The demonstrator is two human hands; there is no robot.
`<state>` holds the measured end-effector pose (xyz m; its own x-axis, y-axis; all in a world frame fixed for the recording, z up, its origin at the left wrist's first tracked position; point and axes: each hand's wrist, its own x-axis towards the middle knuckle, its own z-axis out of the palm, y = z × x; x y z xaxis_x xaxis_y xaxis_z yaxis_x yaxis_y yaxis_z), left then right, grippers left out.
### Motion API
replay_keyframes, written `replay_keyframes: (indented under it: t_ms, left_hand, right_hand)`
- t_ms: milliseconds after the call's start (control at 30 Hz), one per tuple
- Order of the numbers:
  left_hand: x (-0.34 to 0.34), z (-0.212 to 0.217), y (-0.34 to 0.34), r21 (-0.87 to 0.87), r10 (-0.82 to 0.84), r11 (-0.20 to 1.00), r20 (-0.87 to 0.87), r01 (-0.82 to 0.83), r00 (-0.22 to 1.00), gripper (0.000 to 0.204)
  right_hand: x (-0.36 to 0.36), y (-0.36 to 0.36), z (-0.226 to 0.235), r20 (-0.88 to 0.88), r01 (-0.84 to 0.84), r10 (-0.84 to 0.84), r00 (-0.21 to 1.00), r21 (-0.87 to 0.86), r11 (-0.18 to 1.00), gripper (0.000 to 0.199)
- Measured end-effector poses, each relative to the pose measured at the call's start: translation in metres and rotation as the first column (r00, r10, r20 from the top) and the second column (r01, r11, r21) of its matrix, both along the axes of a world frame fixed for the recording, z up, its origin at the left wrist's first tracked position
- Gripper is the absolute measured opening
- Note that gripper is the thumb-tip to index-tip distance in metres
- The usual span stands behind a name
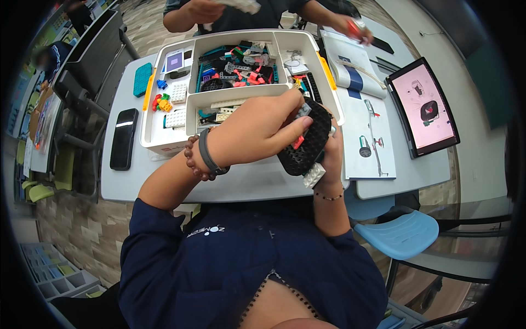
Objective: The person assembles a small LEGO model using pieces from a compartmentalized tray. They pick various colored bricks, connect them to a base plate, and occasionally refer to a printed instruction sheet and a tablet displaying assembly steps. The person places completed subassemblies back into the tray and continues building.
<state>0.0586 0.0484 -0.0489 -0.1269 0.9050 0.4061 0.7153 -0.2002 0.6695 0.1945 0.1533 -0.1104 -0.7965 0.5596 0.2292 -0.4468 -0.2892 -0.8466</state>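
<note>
Above the near edge of the table, my right hand (332,156) grips a black building-brick assembly (315,137) from its right and rear side. It is a rounded, perforated panel held tilted. A small red piece (298,143) sits on its face, and a white studded brick (314,176) sticks out at its lower end. Coming across from the left, my left hand (268,129) has thumb and fingers closed around a small grey piece (303,110) against the panel's upper part. Its fingertips are partly hidden, and I cannot tell whether the grey piece is attached.
A white sorting tray (241,94) with several compartments of bricks lies beyond my hands. Left are a black phone (124,139) and a teal case (143,79); right, an open booklet (370,148) and a tablet-like screen (424,107). Another person's hands (204,11) work opposite. A blue chair (397,230) stands lower right.
</note>
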Motion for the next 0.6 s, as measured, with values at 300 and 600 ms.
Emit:
replay_keyframes:
  t_ms: [300,600]
  left_hand:
    - [0.026,-0.016,0.012,-0.064,0.071,0.995,-0.100,-0.078,0.992,0.022]
    - [0.055,-0.040,0.024,0.081,0.058,0.996,-0.275,-0.038,0.960,0.020]
  right_hand:
    - [0.025,-0.011,-0.010,-0.028,0.091,-0.090,0.996,0.046,0.995,0.091]
    - [0.060,-0.002,-0.002,0.219,-0.009,-0.004,0.976,0.057,0.998,0.076]
